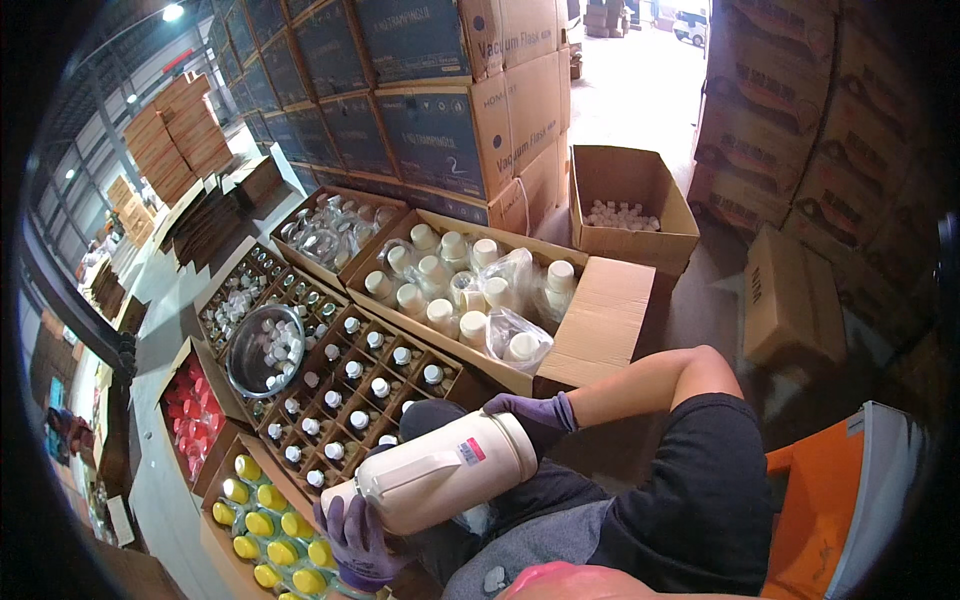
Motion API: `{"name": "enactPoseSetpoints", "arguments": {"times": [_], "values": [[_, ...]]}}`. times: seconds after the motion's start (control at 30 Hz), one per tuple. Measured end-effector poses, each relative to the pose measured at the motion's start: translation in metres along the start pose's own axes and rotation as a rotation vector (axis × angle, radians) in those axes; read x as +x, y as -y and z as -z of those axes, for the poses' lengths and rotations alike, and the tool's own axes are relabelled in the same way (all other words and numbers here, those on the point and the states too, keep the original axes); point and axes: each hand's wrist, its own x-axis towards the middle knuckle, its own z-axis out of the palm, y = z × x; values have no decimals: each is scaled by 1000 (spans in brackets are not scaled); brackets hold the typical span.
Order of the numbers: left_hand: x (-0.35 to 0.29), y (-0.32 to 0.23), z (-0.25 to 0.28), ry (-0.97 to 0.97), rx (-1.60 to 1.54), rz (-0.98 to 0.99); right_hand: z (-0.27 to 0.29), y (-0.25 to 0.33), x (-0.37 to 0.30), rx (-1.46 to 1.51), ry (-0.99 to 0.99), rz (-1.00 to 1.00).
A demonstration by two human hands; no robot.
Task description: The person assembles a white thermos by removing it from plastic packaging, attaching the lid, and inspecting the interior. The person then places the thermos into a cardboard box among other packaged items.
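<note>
A cream vacuum flask (440, 485) with a side handle and a small red-and-blue label lies tilted across my lap. My right hand (540, 412), in a purple glove, grips it round the base end. At the lower left, my gloved left hand (362, 545) is closed round the cream top end; its palm side is hidden. Just beyond the flask stands a divided carton (455, 385) with white-capped inserts in its cells. A metal bowl (237, 372) of small white caps rests on the carton's far left part.
A carton (610, 315) of cream flasks, some bagged, stands ahead. Left are cartons of yellow-capped items (283, 552) and red parts (195, 420). A box (635, 240) with white pieces stands far right. Stacked cartons (430, 130) rise behind; an orange-sided bin (815, 520) is right.
</note>
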Motion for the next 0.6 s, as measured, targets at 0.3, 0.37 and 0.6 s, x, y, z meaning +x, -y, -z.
{"name": "enactPoseSetpoints", "arguments": {"times": [0.3,0.37,0.6], "values": [[27,4,7,-158,42,58,-17,-13,18,-26,116,110],[36,14,2,-206,-30,120,-20,-14,26,-75,111,277],[31,3,-6,-185,-37,57,-43,5,1,-169,77,244]]}}
